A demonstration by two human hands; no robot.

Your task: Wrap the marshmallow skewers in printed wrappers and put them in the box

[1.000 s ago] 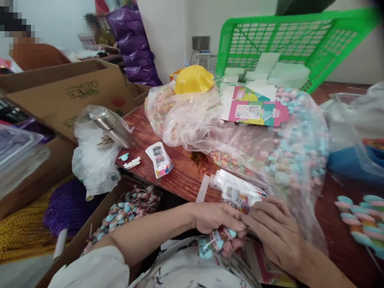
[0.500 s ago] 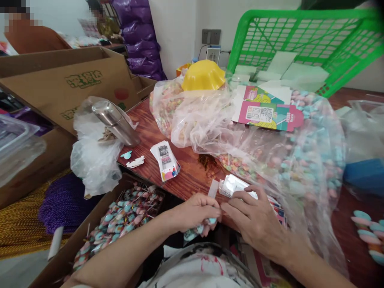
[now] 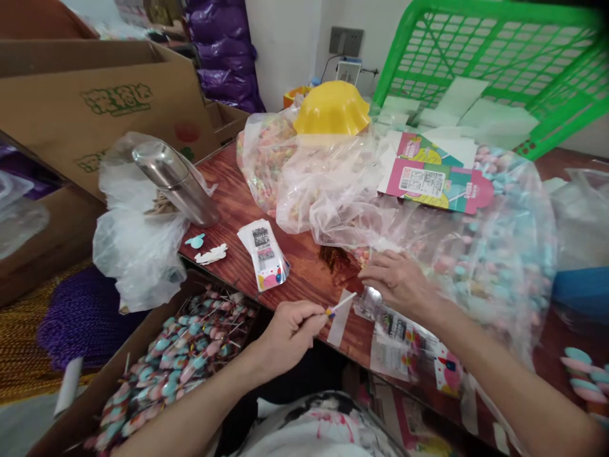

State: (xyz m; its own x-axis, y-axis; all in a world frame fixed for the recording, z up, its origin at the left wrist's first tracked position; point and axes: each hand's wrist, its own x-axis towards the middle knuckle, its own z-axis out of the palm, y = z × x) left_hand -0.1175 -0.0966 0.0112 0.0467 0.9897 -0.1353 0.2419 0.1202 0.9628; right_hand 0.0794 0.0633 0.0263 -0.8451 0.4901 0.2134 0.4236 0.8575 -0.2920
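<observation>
My left hand is closed on a candy stick, its white shaft pointing up and right with a small coloured bit at the base. Any candy on its lower end is hidden in the palm. My right hand, fingers bent and slightly apart, hovers over the table beside a small bunch of brown-gold ties. Under it lie clear printed wrappers. A pale strip lies at the table edge between the hands. Left of them rests a stack of printed cards.
Below left, a carton holds several pink-and-blue candy sticks. A steel flask stands by a crumpled plastic bag. Large clear candy bags, a yellow bowl, flat printed boxes and a green basket fill the back.
My right hand has moved away from my left, up toward the brown-gold ties, uncovering the wrappers. The white stick now shows in my left hand, which has shifted slightly left. The view has tilted down.
</observation>
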